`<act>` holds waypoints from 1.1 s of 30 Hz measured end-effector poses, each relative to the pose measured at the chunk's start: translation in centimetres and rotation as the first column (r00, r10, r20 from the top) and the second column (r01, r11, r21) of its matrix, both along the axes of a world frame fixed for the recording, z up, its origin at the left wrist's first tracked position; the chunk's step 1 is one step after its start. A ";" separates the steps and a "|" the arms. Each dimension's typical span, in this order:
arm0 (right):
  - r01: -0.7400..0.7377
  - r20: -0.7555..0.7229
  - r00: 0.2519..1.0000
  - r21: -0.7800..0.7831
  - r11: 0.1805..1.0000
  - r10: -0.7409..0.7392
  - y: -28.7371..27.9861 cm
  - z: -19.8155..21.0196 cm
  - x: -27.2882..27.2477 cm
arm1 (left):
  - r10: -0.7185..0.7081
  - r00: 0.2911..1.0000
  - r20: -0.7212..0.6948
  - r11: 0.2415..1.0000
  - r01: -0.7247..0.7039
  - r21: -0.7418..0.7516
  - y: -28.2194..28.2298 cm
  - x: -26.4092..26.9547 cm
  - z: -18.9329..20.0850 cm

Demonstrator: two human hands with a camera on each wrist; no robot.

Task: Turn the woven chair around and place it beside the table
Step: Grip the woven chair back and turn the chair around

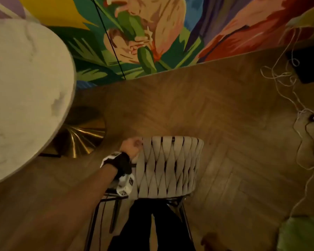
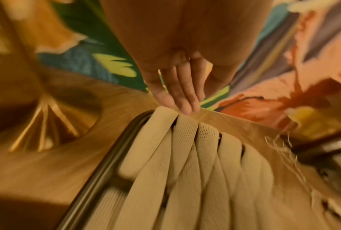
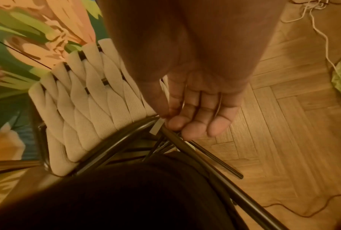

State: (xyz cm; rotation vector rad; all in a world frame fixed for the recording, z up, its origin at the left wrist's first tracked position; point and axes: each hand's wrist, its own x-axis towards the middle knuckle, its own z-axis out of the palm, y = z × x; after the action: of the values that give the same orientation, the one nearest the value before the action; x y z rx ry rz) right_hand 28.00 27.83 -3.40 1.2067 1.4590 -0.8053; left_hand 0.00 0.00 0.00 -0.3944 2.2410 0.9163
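The woven chair (image 1: 169,167) stands in front of me with the outer side of its beige strap back towards me, its black metal legs by my dark trousers. My left hand (image 1: 133,146) holds the top left corner of the back; in the left wrist view its fingers (image 2: 183,99) reach over the strap rim (image 2: 185,171). My right hand (image 3: 195,121) is low at the back's right edge (image 3: 91,109), its relaxed fingers touching the black frame tube (image 3: 185,146). The round marble table (image 1: 25,87) is to the left.
The table's gold ribbed base (image 1: 80,134) sits on the herringbone wood floor just left of the chair. A painted mural wall (image 1: 134,33) is ahead. Loose white cables (image 1: 286,78) trail over the floor at right, and a green object (image 1: 301,234) lies bottom right.
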 end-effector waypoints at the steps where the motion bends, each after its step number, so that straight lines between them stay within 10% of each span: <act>1: 0.010 0.003 1.000 0.001 1.000 -0.010 0.2 -0.4 0.1 | -0.077 0.997 -0.021 0.996 0.076 -0.039 0.7 -1.5 -0.9; 7: 0.099 -0.056 0.993 -0.036 0.994 -0.101 2.0 -4.3 1.1 | -0.297 0.927 0.230 0.930 0.335 -0.152 0.8 -4.3 -6.0; 14: -0.114 -0.222 0.972 -0.156 0.981 0.078 2.0 -3.4 -6.0 | -0.045 0.929 0.367 0.987 -0.015 0.160 -2.2 -1.6 -5.6; 21: -0.195 -0.411 0.892 0.030 0.980 0.190 -0.7 -0.6 -19.8 | 0.067 0.924 0.377 0.991 -0.107 0.086 -5.3 4.4 -5.7; 26: -0.059 -0.305 0.949 0.086 0.995 0.083 -2.9 -3.0 -25.8 | -0.062 0.930 0.363 0.995 0.027 0.099 -6.0 5.2 -4.7; 33: -0.333 -0.169 0.921 0.134 0.934 0.352 -4.4 -10.0 -26.5 | -0.127 0.947 0.295 0.981 0.076 0.181 -6.9 6.9 -4.3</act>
State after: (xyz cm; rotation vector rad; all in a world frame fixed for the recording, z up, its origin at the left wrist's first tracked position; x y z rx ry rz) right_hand 1.53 23.38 -13.40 0.9269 1.8272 -0.6214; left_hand 6.86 -6.95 -4.25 -0.3157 1.8697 0.9141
